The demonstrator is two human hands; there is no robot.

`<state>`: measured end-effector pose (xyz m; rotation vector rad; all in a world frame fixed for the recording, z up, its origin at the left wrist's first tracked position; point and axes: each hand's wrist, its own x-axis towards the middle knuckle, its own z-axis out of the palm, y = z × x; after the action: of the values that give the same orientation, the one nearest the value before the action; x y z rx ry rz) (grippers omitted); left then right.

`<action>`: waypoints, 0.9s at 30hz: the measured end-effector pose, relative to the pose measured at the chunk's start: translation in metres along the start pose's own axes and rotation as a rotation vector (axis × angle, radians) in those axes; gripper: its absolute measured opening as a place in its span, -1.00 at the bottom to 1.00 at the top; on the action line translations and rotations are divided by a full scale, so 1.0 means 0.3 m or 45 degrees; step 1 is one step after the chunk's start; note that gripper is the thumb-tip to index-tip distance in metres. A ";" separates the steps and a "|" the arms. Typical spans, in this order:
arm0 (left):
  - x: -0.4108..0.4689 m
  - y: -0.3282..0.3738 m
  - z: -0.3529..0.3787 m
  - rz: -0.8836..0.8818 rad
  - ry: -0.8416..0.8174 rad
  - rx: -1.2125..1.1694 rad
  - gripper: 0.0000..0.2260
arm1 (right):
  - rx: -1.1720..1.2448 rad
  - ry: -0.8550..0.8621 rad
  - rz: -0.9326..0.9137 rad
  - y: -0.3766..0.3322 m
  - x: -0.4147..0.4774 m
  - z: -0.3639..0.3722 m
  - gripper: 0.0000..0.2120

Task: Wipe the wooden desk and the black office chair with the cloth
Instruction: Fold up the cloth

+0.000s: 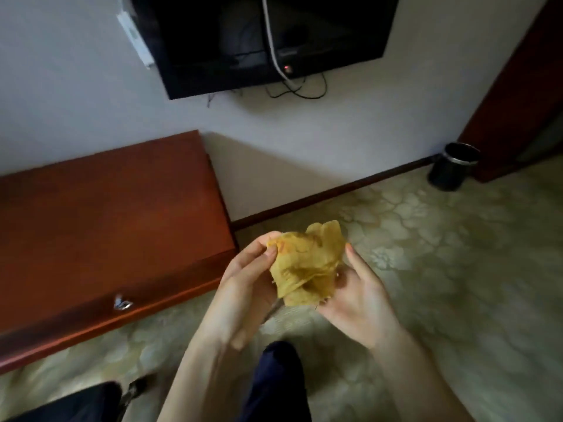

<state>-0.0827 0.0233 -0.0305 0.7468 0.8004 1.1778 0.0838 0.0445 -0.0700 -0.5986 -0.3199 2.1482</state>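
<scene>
Your left hand [243, 284] pinches the crumpled yellow cloth [304, 263] at its upper corner, and your right hand [356, 300] cradles it from beneath. The reddish-brown wooden desk [106, 223] lies left of your fingers, apart from them. A black cylindrical bin [454, 167] stands well beyond them, rightward.

Head view, close down onto cloth [307, 260]

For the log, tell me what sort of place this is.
Likely a hotel room: a TV mounted on the wall, a wooden desk below it, patterned carpet and a small black bin in the corner.
</scene>
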 end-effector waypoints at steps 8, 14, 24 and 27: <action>0.571 0.087 0.054 -0.247 -0.207 0.055 -0.72 | -0.235 0.378 -0.534 -0.415 0.272 -0.021 -0.40; 0.868 0.112 0.113 -0.485 -0.218 0.115 -0.68 | -0.509 0.582 -0.838 -0.616 0.361 -0.059 -0.58; 1.397 -0.048 0.391 -0.753 -0.531 0.576 -0.59 | -0.944 0.970 -0.963 -0.988 0.459 -0.301 -0.69; 1.586 -0.099 0.535 -0.547 -0.532 0.657 -0.81 | -0.746 1.187 -0.968 -1.173 0.512 -0.432 -0.77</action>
<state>0.1571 0.4653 -0.0411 1.1308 0.8605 0.4026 0.3112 0.3798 -0.0766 -1.4463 -0.5341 0.8821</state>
